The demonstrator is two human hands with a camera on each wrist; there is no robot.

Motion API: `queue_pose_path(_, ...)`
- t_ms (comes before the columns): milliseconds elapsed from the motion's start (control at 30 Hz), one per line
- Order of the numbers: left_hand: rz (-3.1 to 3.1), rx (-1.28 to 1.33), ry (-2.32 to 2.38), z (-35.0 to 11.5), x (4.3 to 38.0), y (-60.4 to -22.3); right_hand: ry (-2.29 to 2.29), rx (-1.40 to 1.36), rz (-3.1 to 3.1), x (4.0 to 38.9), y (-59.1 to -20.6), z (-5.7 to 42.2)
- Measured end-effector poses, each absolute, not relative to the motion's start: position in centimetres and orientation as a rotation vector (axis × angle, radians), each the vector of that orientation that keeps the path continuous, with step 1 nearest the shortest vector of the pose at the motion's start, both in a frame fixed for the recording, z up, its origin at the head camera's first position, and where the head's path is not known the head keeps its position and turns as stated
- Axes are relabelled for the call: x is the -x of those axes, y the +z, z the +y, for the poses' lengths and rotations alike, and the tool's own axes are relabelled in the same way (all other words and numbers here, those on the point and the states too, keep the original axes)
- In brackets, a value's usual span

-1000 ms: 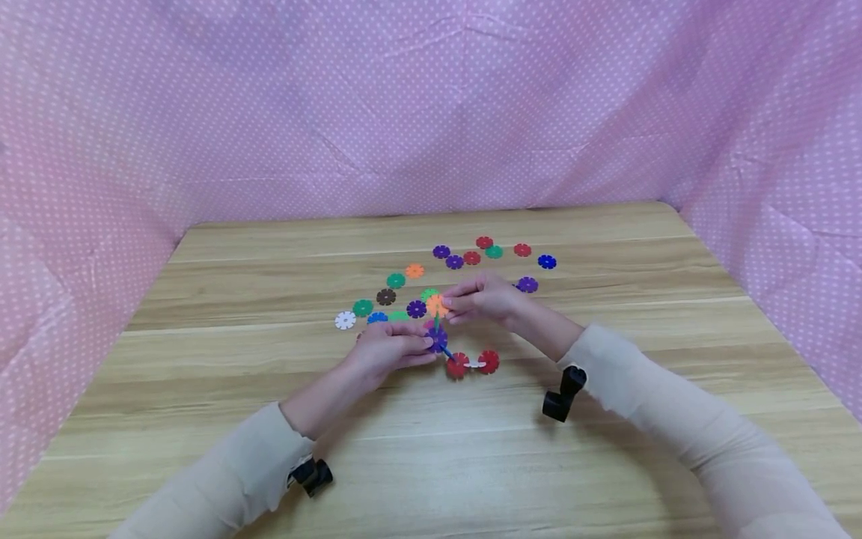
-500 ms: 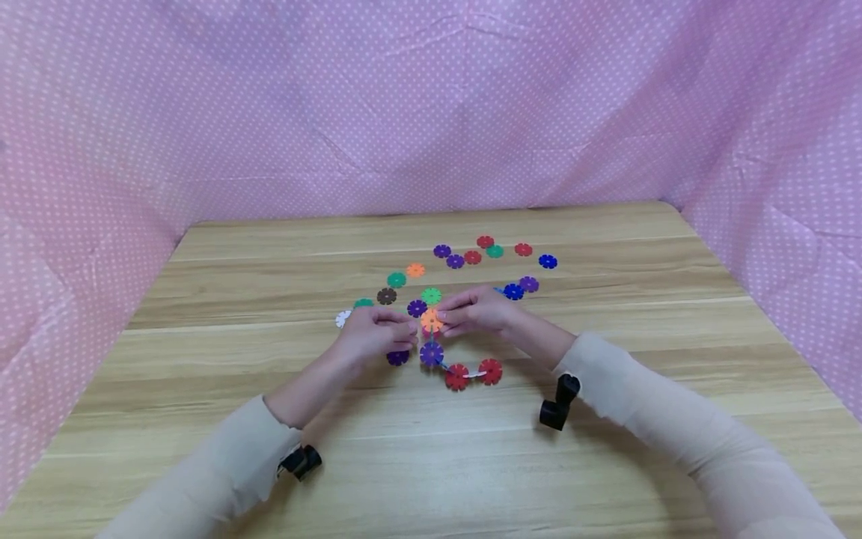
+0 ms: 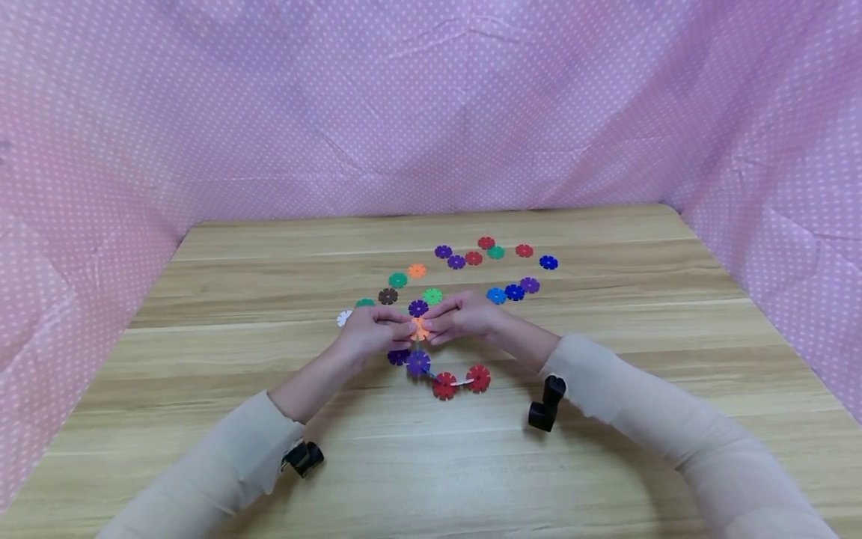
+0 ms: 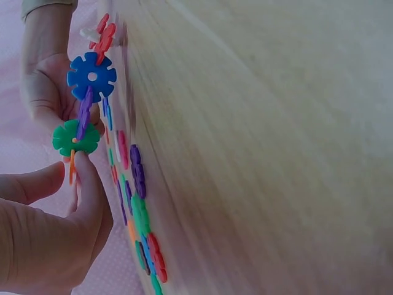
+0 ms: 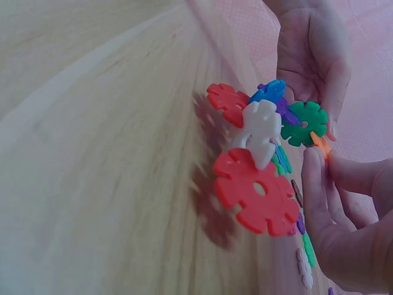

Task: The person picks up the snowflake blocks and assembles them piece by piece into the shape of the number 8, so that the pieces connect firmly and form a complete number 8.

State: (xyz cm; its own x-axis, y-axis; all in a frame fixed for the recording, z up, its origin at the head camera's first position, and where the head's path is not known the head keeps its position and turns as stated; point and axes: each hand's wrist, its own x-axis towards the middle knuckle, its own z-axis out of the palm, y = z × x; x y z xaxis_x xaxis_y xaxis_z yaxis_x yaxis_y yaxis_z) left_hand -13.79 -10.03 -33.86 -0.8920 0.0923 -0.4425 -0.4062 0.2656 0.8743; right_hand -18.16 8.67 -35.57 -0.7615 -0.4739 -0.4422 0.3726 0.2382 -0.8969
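A chain of notched snowflake discs hangs between my hands, over the table. At its top an orange disc [image 3: 420, 329] is pinched at its right edge by my right hand [image 3: 465, 315], while my left hand [image 3: 370, 333] pinches its left edge. Slotted below it are a green disc [image 4: 75, 139], a purple disc [image 3: 418, 363] and a blue disc [image 4: 92, 76]. Two red discs, one at the chain's end [image 5: 256, 193], are joined by a white disc [image 5: 258, 132]. In both wrist views the orange disc shows edge-on between fingertips.
Loose discs lie flat on the wooden table [image 3: 404, 479]: a brown one [image 3: 387, 296], a light green one [image 3: 432, 297], a light blue one [image 3: 496, 296] and several more behind. A dark purple disc [image 3: 398, 357] lies beside the chain. A pink dotted curtain [image 3: 431, 112] surrounds the table.
My left hand has let go of the purple disc, moved up and taken the orange disc's left edge. The right hand has brought the chain slightly left and nearer to me.
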Motion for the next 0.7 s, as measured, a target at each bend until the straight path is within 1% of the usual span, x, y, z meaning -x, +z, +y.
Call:
queue_pose_path(167,2.169,0.304,1.663,-10.2,13.8,-34.1,-1.594,0.081,1.845,18.3,-35.7,8.1)
queue_pose_path(300,2.183,0.345,1.664,-11.1,13.7,-34.2,-1.549,0.136,1.900,18.5,-35.6,7.5)
queue_pose_path(500,2.237,0.374,1.560,-13.5,13.0,-34.2,-1.402,0.329,2.062,18.2,-35.4,6.4)
queue_pose_path(700,2.235,0.376,1.560,-15.2,12.2,-34.1,-1.148,0.593,2.318,17.0,-35.4,5.4)
